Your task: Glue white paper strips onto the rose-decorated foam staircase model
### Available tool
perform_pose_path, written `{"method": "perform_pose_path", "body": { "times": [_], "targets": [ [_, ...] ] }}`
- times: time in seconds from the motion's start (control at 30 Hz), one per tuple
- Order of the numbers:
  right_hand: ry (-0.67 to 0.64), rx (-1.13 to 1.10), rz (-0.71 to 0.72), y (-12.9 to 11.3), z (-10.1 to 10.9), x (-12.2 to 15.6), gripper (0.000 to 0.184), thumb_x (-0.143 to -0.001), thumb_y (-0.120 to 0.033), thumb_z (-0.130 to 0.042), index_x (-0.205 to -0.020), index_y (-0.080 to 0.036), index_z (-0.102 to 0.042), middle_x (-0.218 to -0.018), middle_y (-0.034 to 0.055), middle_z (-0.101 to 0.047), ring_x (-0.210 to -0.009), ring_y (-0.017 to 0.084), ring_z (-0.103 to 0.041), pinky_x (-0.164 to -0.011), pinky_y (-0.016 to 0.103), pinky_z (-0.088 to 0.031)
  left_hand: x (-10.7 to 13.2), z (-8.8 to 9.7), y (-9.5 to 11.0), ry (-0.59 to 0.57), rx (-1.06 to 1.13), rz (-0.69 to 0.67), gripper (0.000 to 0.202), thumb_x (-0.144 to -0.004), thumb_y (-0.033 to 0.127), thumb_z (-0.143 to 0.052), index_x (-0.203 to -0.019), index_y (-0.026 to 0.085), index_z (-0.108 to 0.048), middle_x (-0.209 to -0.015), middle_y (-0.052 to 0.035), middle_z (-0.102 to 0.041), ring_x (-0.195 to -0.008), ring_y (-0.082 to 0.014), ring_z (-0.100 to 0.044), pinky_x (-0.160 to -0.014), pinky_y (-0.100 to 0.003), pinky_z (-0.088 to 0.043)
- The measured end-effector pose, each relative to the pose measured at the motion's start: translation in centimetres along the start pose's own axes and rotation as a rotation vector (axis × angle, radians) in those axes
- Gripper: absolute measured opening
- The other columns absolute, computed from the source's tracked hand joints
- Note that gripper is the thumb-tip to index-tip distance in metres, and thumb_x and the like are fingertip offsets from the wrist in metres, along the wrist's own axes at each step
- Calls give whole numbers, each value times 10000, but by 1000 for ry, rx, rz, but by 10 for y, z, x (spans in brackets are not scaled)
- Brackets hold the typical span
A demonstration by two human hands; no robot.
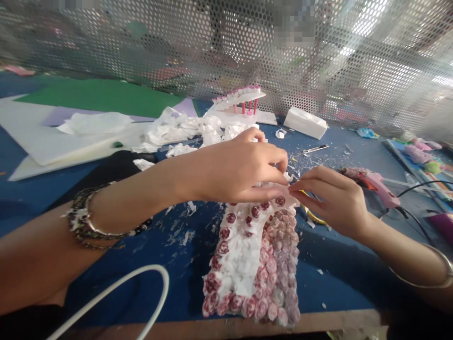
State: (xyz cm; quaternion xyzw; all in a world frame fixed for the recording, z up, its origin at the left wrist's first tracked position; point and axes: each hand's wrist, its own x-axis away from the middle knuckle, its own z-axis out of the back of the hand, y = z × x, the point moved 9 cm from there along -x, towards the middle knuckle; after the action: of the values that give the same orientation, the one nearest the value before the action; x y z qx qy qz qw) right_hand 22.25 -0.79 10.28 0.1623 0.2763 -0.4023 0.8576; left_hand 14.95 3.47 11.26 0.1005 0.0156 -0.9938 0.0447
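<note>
A panel (239,271) covered along its edges with small rolled paper roses lies on the blue table. Its roses run from dark red to pink to greyish mauve, around a bare white middle. My left hand (244,165) reaches over the panel's far end, thumb and forefinger closed on a pale, thin paper-like piece (290,200). From the right, my right hand (332,198) pinches at the same piece, its fingertips close to the left ones. Part of the piece is hidden by the fingers. Yellow-handled scissors (313,216) lie partly under my right hand.
Crumpled white paper (177,127) is heaped behind my left hand. A small model with red posts (244,107) and a white box (305,123) stand farther back. A pink glue gun (380,188), a cutter knife (316,149) and a white cable (159,274) lie around.
</note>
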Motion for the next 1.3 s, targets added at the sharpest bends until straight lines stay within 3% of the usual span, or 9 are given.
{"method": "perform_pose_path", "body": {
  "times": [0.3, 0.63, 0.83, 0.97, 1.1, 1.3],
  "targets": [
    [-9, -98, -80, 2, -2, -2, 44, -797, -151, -571, -824, -159, -605, -797, 31, -594, -730, 84, -553, -669, 212, -473, -3, -2, 2, -3, 16, -1, 459, -922, 379, -258, -879, 210, -683, -1024, -51, -579, -876, -170, -525, -987, -399, -212],
    [0, -167, -156, 13, 12, -5, 115, -794, -112, -536, -848, -165, -622, -823, 32, -602, -753, 84, -554, -684, 220, -463, -2, -3, 5, -14, -9, -30, 539, -907, 515, -174, -1017, 284, -649, -1153, -65, -539, -1013, -215, -484, -983, -412, -222],
    [-40, -158, -43, 5, 4, -3, 172, -789, -116, -541, -925, -141, -642, -822, 62, -580, -733, 95, -537, -653, 236, -462, 10, 35, 0, 148, 56, 20, 680, -890, 563, -63, -967, 252, -663, -1109, -33, -561, -944, -182, -523, -1000, -394, -166],
    [-79, -174, 7, 2, 2, -1, 157, -787, -137, -547, -902, -138, -654, -806, 64, -565, -703, 101, -513, -639, 261, -454, 19, 55, -6, 221, 35, 55, 669, -901, 547, -81, -948, 223, -664, -1064, -31, -569, -939, -170, -519, -930, -363, -202],
    [-85, -217, 4, 4, 5, -3, 166, -793, -149, -541, -918, -142, -651, -826, 58, -559, -721, 92, -519, -646, 246, -450, 21, 60, -5, 243, -5, 42, 650, -894, 559, -101, -927, 240, -666, -1034, -25, -584, -926, -164, -530, -917, -350, -203],
    [-103, -227, -8, 6, 3, -4, 128, -804, -159, -537, -901, -172, -620, -844, 43, -560, -770, 94, -536, -678, 237, -460, 23, 59, -12, 188, -25, 171, 714, -859, 628, -94, -967, 205, -659, -1058, -20, -613, -947, -161, -501, -1002, -356, -152]
  ]
}}
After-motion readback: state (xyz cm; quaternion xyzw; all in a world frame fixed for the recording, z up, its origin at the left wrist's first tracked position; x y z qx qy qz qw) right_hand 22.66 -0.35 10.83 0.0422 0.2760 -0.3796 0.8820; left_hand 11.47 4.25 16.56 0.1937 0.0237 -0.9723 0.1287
